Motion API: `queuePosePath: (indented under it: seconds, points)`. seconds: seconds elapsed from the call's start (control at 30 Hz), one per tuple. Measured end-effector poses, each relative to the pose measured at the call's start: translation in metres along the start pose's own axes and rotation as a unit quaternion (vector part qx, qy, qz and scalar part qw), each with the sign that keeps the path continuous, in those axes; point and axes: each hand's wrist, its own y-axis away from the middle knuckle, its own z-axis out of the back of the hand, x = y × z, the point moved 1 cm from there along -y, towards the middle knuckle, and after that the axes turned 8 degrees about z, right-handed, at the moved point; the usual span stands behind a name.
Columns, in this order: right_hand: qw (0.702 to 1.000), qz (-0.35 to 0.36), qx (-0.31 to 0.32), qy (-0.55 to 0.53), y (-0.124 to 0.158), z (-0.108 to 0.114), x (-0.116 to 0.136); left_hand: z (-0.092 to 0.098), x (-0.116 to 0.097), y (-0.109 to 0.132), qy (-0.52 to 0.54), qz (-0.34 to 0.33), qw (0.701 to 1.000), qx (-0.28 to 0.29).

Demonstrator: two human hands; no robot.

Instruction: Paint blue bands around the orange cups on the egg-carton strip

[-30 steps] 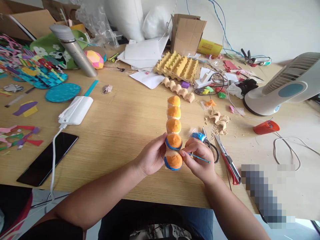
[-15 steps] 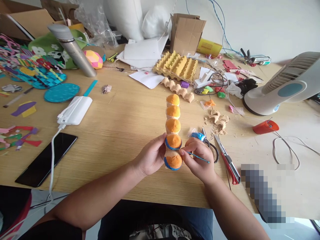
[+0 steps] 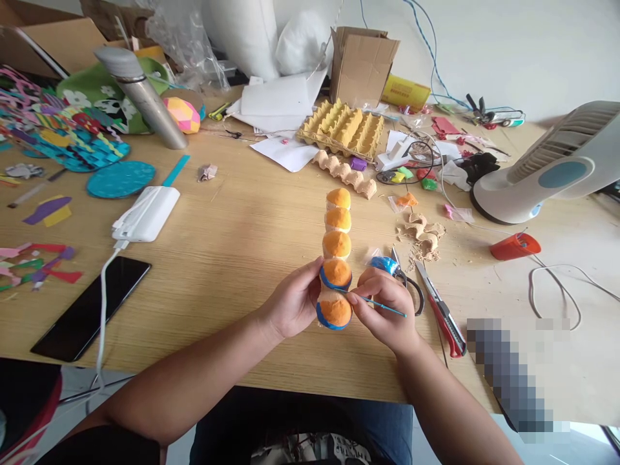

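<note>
A strip cut from an egg carton (image 3: 337, 244), its several cups coated orange, points away from me above the table. Blue edging rims the two cups closest to me. My left hand (image 3: 296, 300) grips the strip by its left side near that end. Between the thumb and fingers of my right hand (image 3: 385, 303) is a thin blue stick (image 3: 382, 305), whose tip meets the strip at the blue rim of the second cup; what the tip is like is too small to tell. Just beyond my right hand lie a blue packet (image 3: 384, 263) and black-handled scissors (image 3: 415, 294).
Right of my hand lies a red utility knife (image 3: 443, 313), with carton scraps (image 3: 423, 231) farther back. A red cup (image 3: 515, 246) and a white fan (image 3: 537, 168) stand at right. Leftward are a phone (image 3: 92, 309), power bank (image 3: 146, 213) and steel flask (image 3: 145, 97). Yellow egg tray (image 3: 341, 129) behind.
The far end of the egg carton strip has swung slightly to the right and tipped a little. The stick's tip has shifted slightly along the second cup's blue rim.
</note>
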Motion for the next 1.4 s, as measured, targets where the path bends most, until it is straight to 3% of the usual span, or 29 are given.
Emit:
queuePosePath:
  seconds: [0.3, 0.77, 1.07, 1.3, 1.4]
  points:
    - [0.997, 0.061, -0.016, 0.036, -0.001, -0.003, -0.002, 0.005, 0.002, -0.003, 0.006, -0.003, 1.0, 0.024]
    - [0.998, -0.032, -0.011, -0.057, 0.001, -0.003, -0.004, 0.017, 0.001, -0.007, -0.003, 0.062, 0.989, 0.138]
    - [0.988, -0.088, -0.023, -0.126, 0.003, -0.002, -0.007, 0.017, 0.0, -0.007, -0.005, 0.074, 0.988, 0.136]
    - [0.984, -0.127, -0.026, -0.121, 0.004, -0.003, -0.01, 0.015, 0.002, -0.005, -0.016, 0.057, 0.995, 0.076]
    - [0.985, -0.133, -0.026, -0.11, 0.004, -0.003, -0.009, 0.016, 0.002, -0.006, -0.005, 0.06, 0.993, 0.098]
